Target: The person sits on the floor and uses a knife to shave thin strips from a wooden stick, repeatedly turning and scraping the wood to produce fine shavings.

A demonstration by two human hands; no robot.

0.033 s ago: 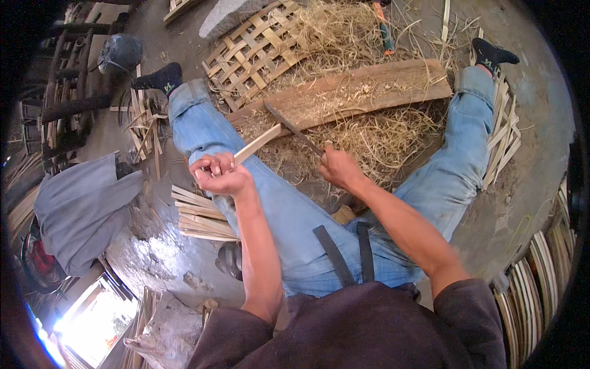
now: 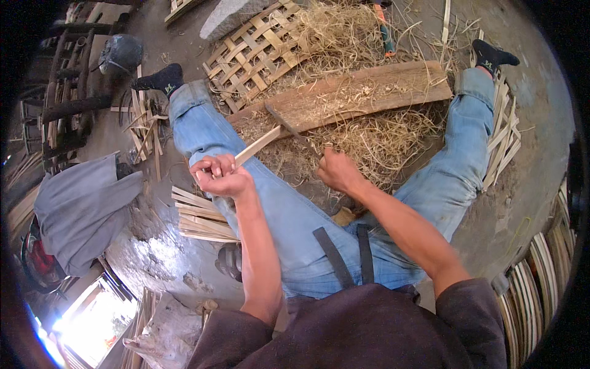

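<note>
My left hand (image 2: 221, 174), palm up with curled fingers, grips a pale bamboo strip (image 2: 261, 143) above my left thigh. The strip's far end meets the edge of a wooden board (image 2: 387, 86) lying between my legs. In my closed right hand (image 2: 340, 170) is a knife (image 2: 289, 127), its dark blade pointing away to the left. That blade crosses the strip's far end and reaches over the board; whether it bites into the strip I cannot tell. My fist hides most of the knife's handle. Thin shavings (image 2: 381, 144) lie around and on the board.
Beyond the board lie a woven bamboo panel (image 2: 255, 55), a shavings heap (image 2: 338, 27) and an orange-and-green tool (image 2: 385, 31). Cut strips (image 2: 200, 213) rest beside my left thigh, others (image 2: 503, 132) beside my right leg. Bundled strips (image 2: 538, 277) stand at the right; a grey cloth (image 2: 83, 206) hangs left.
The knife and my right hand have shifted very slightly. My left hand and the strip look unmoved.
</note>
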